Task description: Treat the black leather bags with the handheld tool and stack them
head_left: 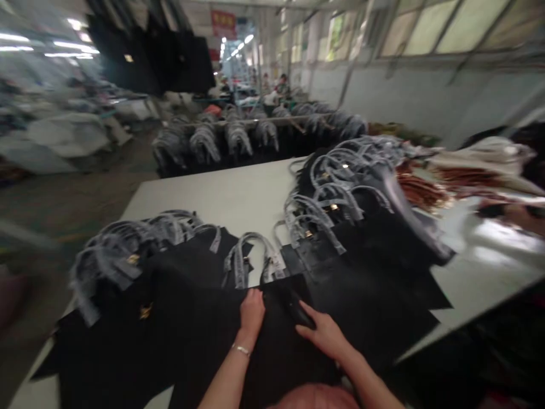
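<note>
Black panel: lower centre of frame, lying flat on the desk, its grey wrapped handle pointing up-frame.
Left hand: fingers curled at the panel's upper edge; whether they pinch it cannot be told. Bracelet on the wrist.
Right hand: open, palm down, fingers spread on the same panel.
Row of like panels: overlapping, lower left.
Further heap: centre right.
Another person's blurred hand: right edge.
</note>
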A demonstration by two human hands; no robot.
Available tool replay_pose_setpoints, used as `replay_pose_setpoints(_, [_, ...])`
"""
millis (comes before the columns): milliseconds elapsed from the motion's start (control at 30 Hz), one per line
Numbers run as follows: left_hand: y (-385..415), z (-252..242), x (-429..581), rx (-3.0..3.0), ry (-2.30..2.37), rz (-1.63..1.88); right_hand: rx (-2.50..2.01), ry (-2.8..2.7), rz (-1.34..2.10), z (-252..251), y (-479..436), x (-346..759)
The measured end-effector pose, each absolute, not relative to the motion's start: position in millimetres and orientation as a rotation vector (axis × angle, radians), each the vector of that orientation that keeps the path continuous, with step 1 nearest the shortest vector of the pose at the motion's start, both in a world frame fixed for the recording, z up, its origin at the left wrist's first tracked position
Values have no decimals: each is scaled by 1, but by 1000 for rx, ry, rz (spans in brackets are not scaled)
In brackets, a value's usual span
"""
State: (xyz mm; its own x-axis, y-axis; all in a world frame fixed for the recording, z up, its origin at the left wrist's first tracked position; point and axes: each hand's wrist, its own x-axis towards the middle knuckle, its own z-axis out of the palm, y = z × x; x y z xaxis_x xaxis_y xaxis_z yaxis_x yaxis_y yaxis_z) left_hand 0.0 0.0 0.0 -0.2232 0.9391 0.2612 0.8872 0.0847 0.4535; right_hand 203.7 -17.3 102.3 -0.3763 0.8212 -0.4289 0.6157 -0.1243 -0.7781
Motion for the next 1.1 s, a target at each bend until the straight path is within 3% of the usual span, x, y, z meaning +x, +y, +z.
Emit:
replay_pose_setpoints(100, [-11, -18, -33, 1737, 2319, 634, -1669, -1930, 1444, 79, -16, 202])
replay_pose_setpoints(233, [-6, -21, -34, 1653, 2222, 642, -1703, -1909, 1372, 74, -17, 217])
replay_pose_setpoints(567, [-2, -26, -43, 1467, 1890, 764, -1838, -1830, 1230, 87, -3, 211])
replay_pose_setpoints(967, [-11, -27, -23, 1411, 1891, 727, -2164, -1609, 1067, 106, 26, 232])
replay_pose_setpoints(1100, [-12, -27, -19, 1414, 1877, 706, -2047, -1693, 1349, 110, 31, 227])
